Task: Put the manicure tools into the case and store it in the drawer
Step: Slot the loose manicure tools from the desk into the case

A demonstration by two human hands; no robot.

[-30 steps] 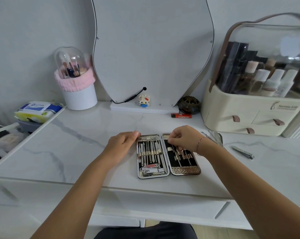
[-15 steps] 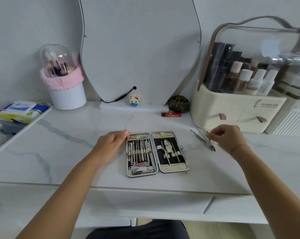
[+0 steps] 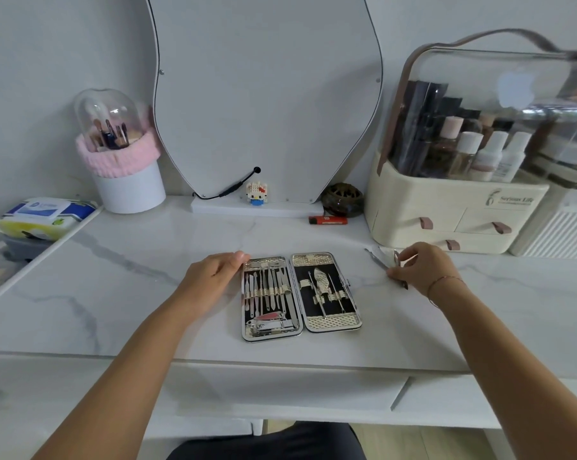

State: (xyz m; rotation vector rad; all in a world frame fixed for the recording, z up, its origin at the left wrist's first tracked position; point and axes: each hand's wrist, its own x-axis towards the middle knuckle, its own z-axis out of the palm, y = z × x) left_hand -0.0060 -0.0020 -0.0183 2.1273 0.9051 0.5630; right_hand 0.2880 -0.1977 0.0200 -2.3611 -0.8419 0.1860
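Case (image 3: 333, 323) lies open flat on the table (image 3: 141, 293), both halves facing up so the straps can be reached. The left hand (image 3: 214, 280) lies flat beside it, fingertips touching its top-left corner and gripping nothing, likely to stop it sliding. The right hand (image 3: 423, 270), apart from the case and near the organizer (image 3: 446, 210), pinches loose tools (image 3: 378, 258) on the tabletop; how many I cannot tell. The left half holds a full row of slim tools plus a clipper (image 3: 270, 322). The right half holds only a few, with free loops probably meant for these.
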